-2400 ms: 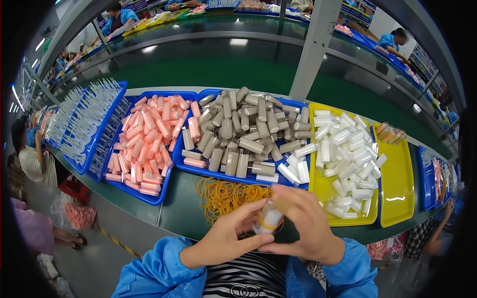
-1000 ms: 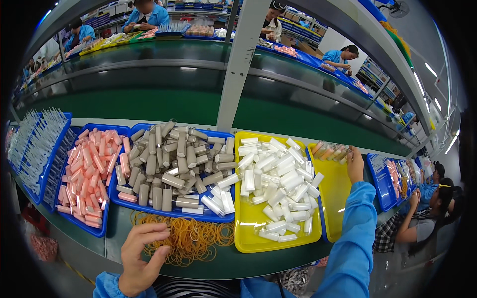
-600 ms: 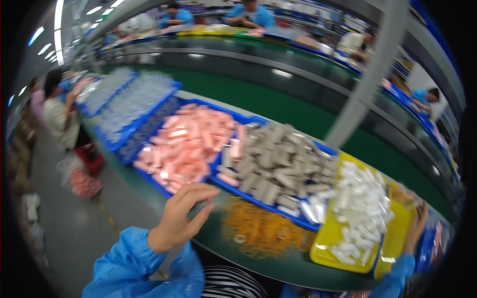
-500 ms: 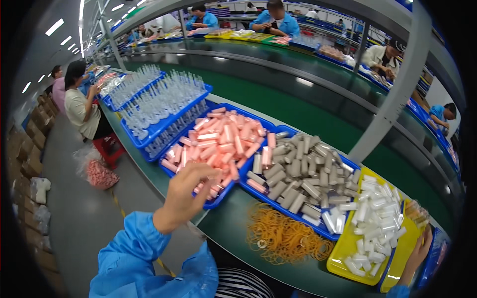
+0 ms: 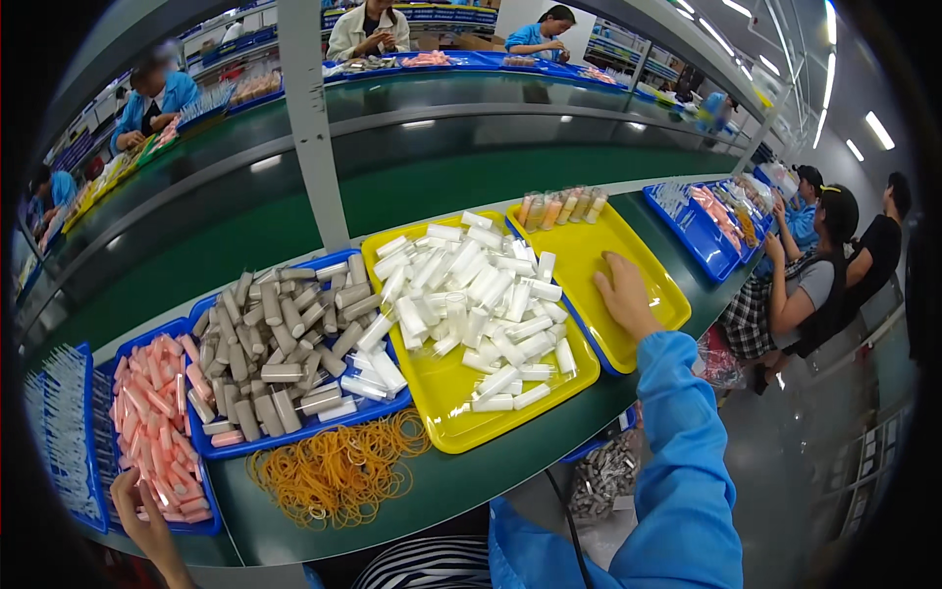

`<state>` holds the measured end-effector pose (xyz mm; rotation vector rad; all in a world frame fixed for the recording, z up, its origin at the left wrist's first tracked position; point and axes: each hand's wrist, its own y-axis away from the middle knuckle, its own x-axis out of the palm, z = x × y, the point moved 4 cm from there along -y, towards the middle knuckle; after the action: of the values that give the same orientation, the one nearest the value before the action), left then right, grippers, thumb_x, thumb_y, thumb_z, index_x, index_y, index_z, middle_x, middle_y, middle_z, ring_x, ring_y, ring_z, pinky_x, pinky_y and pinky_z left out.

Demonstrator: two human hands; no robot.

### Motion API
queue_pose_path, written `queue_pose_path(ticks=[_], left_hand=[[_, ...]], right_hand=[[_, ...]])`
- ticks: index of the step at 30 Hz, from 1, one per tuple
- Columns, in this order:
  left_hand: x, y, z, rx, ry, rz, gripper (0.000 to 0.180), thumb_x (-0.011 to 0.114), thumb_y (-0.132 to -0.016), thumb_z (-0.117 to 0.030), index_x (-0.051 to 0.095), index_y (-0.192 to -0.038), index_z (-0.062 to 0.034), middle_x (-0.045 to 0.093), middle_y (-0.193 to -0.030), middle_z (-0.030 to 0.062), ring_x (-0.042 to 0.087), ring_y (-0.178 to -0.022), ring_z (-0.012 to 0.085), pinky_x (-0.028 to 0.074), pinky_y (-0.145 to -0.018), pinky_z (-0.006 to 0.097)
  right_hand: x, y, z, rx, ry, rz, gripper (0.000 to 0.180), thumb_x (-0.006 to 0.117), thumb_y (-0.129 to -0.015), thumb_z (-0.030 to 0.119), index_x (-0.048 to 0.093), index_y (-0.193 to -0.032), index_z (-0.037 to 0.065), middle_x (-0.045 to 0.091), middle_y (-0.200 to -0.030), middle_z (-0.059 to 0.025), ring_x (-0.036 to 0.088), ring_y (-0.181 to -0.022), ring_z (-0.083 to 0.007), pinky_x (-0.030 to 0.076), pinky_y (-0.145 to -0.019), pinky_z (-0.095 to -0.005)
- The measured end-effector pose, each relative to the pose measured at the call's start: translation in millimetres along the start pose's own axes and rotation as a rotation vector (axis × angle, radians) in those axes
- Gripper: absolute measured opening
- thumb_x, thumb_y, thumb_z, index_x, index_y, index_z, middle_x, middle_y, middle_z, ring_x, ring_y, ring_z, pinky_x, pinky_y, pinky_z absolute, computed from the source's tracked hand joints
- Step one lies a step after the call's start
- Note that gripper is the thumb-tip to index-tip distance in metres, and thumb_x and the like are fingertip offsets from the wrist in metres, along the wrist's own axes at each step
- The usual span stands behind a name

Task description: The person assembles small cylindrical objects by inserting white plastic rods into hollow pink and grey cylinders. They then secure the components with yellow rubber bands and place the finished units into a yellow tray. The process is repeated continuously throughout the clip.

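My left hand is at the near corner of a blue tray heaped with pink cylinders. Its thumb and forefinger are apart, with nothing visible between them; the other fingers are partly hidden. My right hand rests open, fingers spread, on the bare part of a yellow tray. At that tray's far end stands a row of clear-wrapped bundles with pink and grey pieces inside. Between my hands lie grey cylinders in a blue tray and white cylinders in another yellow tray.
A tangle of orange rubber bands lies on the green table before the grey pieces. Blue trays of clear pieces stand far left. A grey post rises behind the trays. Co-workers sit to the right, by another blue tray, and across the line.
The view has swung right, bringing the second yellow tray and my right arm fully in. My right hand now lies on that tray; my left is at the pink tray's near corner.
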<state>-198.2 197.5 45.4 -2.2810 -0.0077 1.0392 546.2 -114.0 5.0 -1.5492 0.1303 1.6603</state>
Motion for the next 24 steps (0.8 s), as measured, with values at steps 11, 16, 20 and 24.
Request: queue_pose_path(ticks=[11,16,20,24], left_hand=[[7.7,-9.8,-28.6,0.068,-0.025,0.014,0.018,0.055,-0.097,-0.002,0.061,-0.113,0.0024,0.058,-0.114,0.0096,0.057,-0.099,0.0190,0.044,-0.080,0.029],[5.2,-8.7,-39.5,0.081,0.027,-0.038,0.018,0.056,-0.096,-0.002,0.061,-0.113,0.0024,0.058,-0.112,0.0097,0.057,-0.098,0.0190,0.044,-0.078,0.028],[-5.6,-4.9,-49.3,0.030,0.035,-0.059,0.015,0.056,-0.095,-0.001,0.060,-0.109,0.0012,0.058,-0.107,0.0074,0.057,-0.096,0.0168,0.044,-0.079,0.027],[-3.7,-1.0,-34.1,0.010,0.052,-0.080,0.014,0.058,-0.094,-0.002,0.062,-0.106,-0.0001,0.057,-0.106,0.0078,0.053,-0.083,0.0138,0.042,-0.067,0.026]], right_hand=[[25.6,3.2,12.9,0.012,0.195,0.015,0.046,0.050,-0.098,0.035,0.052,-0.136,0.008,0.050,-0.141,-0.0152,0.046,-0.129,-0.0322,0.034,-0.108,-0.0455],[21.7,-1.9,13.4,0.013,0.173,0.001,0.044,0.049,-0.099,0.033,0.054,-0.134,0.007,0.052,-0.139,-0.0160,0.046,-0.129,-0.0318,0.034,-0.109,-0.0452],[17.3,-7.1,32.9,0.023,-0.197,0.011,0.043,0.049,-0.099,0.031,0.055,-0.131,0.003,0.052,-0.137,-0.0186,0.046,-0.128,-0.0342,0.033,-0.109,-0.0466],[8.8,-1.6,90.8,-0.075,-0.442,0.112,0.046,0.051,-0.099,0.031,0.053,-0.131,-0.001,0.052,-0.135,-0.0223,0.046,-0.127,-0.0377,0.032,-0.109,-0.0476]])
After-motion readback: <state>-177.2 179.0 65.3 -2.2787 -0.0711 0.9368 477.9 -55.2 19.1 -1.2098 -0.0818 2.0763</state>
